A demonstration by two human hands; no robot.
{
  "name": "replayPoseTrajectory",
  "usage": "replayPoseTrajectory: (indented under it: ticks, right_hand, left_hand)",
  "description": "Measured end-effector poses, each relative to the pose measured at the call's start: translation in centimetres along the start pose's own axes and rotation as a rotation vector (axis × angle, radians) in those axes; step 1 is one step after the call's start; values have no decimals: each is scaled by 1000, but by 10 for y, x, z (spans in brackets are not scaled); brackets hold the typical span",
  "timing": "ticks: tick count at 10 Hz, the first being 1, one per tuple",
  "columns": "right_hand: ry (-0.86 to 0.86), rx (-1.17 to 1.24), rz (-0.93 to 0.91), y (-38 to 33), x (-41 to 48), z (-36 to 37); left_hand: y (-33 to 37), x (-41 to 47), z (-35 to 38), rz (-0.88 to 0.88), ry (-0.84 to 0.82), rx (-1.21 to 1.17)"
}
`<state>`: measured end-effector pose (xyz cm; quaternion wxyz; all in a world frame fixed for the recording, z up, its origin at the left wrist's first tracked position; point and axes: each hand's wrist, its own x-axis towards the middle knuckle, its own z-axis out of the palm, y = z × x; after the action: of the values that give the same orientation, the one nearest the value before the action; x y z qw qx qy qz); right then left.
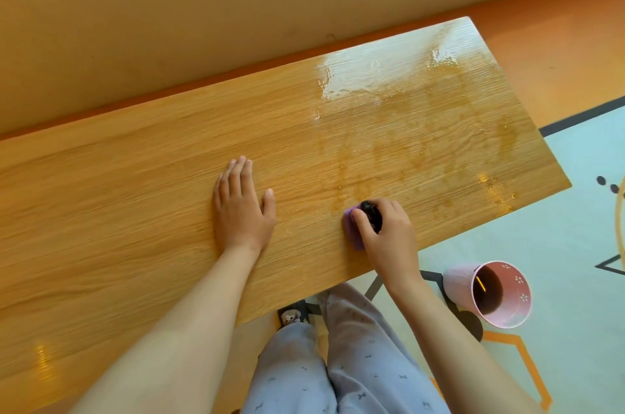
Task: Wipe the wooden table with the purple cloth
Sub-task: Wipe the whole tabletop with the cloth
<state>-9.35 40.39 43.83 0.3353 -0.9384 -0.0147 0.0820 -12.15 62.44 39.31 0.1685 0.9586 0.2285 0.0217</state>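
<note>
The right hand [385,227] is gripping the cloth [353,239] on the table [135,193], right of the left hand [241,210], which is lying flat, fingers straight. Wet streaks [389,102] are shining beyond the right hand.

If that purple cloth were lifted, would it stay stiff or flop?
Probably floppy: the purple cloth bunches up under the right hand. Likely damp, so slightly heavy for its size, given the wet streaks on the wooden table.

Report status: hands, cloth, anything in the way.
Left hand flat on table, open. Right hand grips cloth near front edge. Wet streaks on right half. Pink cup on floor, off the table.
</note>
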Motion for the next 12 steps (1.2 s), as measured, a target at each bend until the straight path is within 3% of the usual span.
replayPoseTrajectory:
  ticks: [3, 6, 9, 11, 12]
  right_hand:
    - [-33, -36, -97, 7, -8, 10]
    - [228, -44, 101, 56, 43, -38]
    - [-146, 46, -342, -30, -5, 52]
    - [158, 49, -59, 34, 66, -14]
    - [232, 36, 9, 34, 68, -21]
  left_hand:
    - [1, 0, -1, 1, -4, 0]
    - [1, 0, -1, -7, -13, 5]
    - [1, 1, -2, 2, 4, -1]
    - [1, 2, -1, -9, -14, -4]
    - [2, 2, -1, -16, -19, -16]
